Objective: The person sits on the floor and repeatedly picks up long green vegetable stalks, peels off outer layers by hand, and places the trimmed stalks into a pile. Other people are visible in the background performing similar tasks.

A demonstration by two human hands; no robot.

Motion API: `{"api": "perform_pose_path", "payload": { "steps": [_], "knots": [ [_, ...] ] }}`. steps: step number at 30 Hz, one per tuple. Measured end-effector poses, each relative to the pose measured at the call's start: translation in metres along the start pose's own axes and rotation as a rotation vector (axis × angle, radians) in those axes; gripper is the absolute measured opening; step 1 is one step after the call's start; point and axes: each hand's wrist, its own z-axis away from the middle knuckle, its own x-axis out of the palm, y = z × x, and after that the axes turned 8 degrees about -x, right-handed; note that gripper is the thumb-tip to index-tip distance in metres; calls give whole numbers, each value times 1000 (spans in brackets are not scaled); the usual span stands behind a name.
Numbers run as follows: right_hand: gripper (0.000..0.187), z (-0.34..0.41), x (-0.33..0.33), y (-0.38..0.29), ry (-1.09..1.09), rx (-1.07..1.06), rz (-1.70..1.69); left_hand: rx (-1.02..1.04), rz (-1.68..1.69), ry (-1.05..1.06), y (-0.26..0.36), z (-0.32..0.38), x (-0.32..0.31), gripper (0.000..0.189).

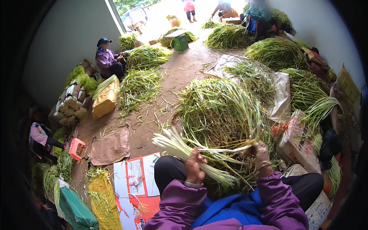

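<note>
My left hand (195,166) is closed around a bundle of pale green and white leafy stalks (175,143), above my bent knee. To its right, my right hand (260,155), in a thin light glove, pinches brownish leaf matter at the end of a white stalk (227,149). That stalk reaches across to the bundle in my left hand. Just beyond both hands lies a large heap of long green stalks (218,112) with dry brown leaves. A blue cloth (230,211) covers my lap.
Flattened cardboard (136,178) and a yellow sack (103,198) lie at left, near a red plastic stool (76,149). A printed carton (299,141) stands at right. Farther off are a green scale (180,43), more stalk heaps (148,57) and several people, one in a purple jacket (106,60).
</note>
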Motion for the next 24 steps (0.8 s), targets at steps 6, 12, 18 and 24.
{"api": "perform_pose_path", "payload": {
  "steps": [6,12,18,24],
  "knots": [
    [12,-61,-96,13,138,-70,229,89,41,27,32,-2,-10,20],
    [13,-123,-206,17,266,-187,132,216,74,59,58,-2,-16,17],
    [15,-102,-227,-38,379,145,647,253,150,3,74,1,-19,17],
    [34,-30,-58,-56,-507,-168,1688,14,0,-113,36,-4,-14,20]
  ]
}}
